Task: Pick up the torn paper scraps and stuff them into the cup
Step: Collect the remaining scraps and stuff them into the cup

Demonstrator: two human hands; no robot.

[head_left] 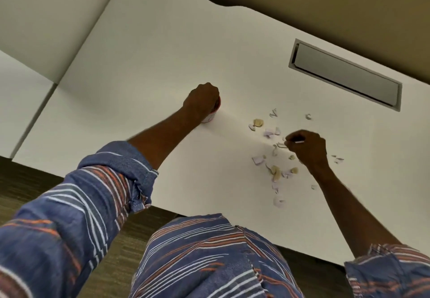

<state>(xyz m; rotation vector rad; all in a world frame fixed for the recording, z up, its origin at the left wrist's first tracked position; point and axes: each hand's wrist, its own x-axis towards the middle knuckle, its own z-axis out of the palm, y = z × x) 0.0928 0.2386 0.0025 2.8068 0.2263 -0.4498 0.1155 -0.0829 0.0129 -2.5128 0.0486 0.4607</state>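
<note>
On the white tabletop (162,48) the left hand (202,102) reaches far forward, arm nearly straight, its blue striped sleeve (111,174) rolled up to the elbow. That hand is closed around the cup (213,116), fingers wrapped over the top from the left side, so only a sliver of the red rim and the pale lower wall show beside the knuckles. The cup stands upright, left of the paper.

To the right, the right hand (307,147) hovers low over the scraps (274,158), wrist bent and fingers curled inward. Its fingertips (289,140) pinch a thin white scrap (297,142), which sticks out flat across the top of the hand. The forearm runs back toward the lower right, where a second rolled sleeve shows.

The remaining scraps lie scattered loosely, white, pale lilac and tan, most of them just left of and below the right hand, a few to its right. They lie well apart from the cup. A grey flap (344,74) is set into the tabletop beyond the scraps, near the far edge.
</note>
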